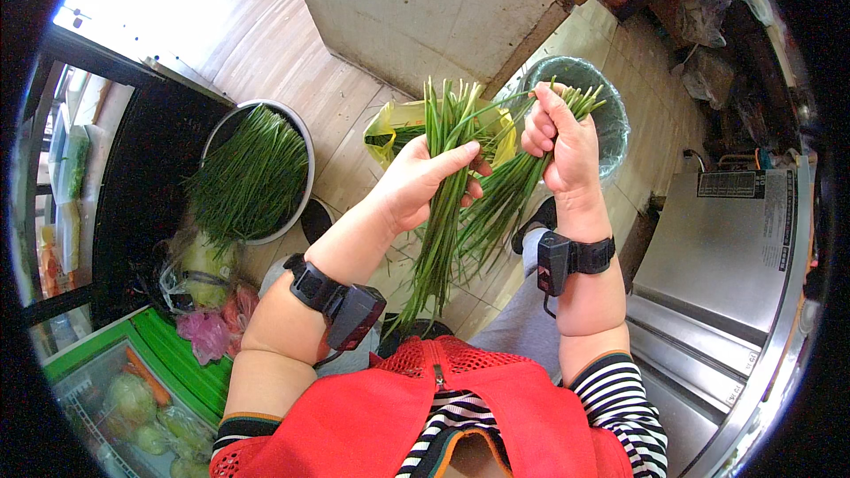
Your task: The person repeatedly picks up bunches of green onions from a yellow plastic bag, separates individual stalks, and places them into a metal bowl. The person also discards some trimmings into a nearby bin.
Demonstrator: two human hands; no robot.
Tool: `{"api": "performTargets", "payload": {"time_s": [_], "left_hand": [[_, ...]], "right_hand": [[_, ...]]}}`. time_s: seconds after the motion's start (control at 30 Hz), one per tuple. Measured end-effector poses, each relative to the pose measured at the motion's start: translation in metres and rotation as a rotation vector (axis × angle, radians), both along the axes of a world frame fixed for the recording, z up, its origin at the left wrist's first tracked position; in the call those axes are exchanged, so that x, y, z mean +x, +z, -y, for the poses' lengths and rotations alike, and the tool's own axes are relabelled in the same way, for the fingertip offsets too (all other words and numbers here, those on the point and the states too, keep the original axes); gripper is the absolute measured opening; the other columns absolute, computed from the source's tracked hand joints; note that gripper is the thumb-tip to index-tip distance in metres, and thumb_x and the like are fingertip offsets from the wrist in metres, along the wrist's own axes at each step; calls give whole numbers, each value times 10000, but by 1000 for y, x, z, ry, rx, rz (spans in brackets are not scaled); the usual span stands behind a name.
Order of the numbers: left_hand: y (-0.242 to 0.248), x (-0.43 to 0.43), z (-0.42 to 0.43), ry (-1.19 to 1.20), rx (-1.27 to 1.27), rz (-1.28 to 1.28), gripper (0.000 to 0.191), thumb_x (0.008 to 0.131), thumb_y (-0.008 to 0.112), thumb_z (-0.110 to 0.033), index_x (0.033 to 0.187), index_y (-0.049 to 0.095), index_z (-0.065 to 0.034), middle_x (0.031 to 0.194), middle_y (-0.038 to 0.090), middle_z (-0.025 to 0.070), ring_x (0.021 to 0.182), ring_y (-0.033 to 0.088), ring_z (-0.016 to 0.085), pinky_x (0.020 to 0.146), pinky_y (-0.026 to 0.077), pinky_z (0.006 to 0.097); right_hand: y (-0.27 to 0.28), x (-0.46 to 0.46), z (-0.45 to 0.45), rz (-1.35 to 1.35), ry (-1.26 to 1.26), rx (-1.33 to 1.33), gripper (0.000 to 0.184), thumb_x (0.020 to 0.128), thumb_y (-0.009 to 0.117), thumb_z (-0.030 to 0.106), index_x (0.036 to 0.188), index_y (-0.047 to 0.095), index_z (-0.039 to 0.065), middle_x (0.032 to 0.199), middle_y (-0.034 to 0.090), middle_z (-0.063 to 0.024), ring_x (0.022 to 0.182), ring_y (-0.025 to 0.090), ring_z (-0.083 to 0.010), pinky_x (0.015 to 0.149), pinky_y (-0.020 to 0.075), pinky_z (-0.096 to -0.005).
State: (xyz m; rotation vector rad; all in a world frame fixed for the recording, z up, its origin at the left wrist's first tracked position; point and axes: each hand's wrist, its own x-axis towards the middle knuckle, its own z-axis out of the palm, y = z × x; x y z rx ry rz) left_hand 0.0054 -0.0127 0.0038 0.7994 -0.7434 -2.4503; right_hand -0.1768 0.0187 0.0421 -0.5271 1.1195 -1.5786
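Note:
My left hand is closed round a bunch of long green stalks, which look like garlic chives, pale cut ends up and leaves hanging down. To its right, my right hand grips a second bunch of the same stalks, its leaves slanting down to the left; a thin stalk runs from its fingertips toward the left bunch. Behind the hands, an open yellow plastic bag holds more of the green stalks. At the left stands a round tub heaped with chives.
A bin lined with a clear bag stands behind my right hand. Plastic bags with vegetables lie at the left, above a green-edged chest holding produce. A steel cabinet flanks the right. A pale panel stands ahead.

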Motion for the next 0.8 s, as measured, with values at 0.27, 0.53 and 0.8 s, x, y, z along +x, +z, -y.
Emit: {"api": "performTargets", "payload": {"time_s": [0.27,0.53,0.8], "left_hand": [[-4,1,2,98,33,112,177,869,590,-175,979,563,-39,827,623,98,660,614,198,531,510,321],[-25,2,11,307,164,206,82,856,590,-119,864,553,-45,706,546,55,609,569,187,519,518,387],[-43,14,20,252,418,168,59,828,574,-65,855,521,-61,665,441,6,509,404,106,434,356,263]], "right_hand": [[1,-13,1,-42,-143,-86,93,850,607,140,826,549,70,538,383,43,416,345,-63,388,278,-228],[5,-26,-1,-67,-195,-145,133,853,606,162,795,531,69,535,364,44,417,329,-67,388,256,-230],[8,-35,-5,-70,-237,-184,127,866,583,145,786,520,70,535,343,43,410,301,-67,380,236,-232]]}}
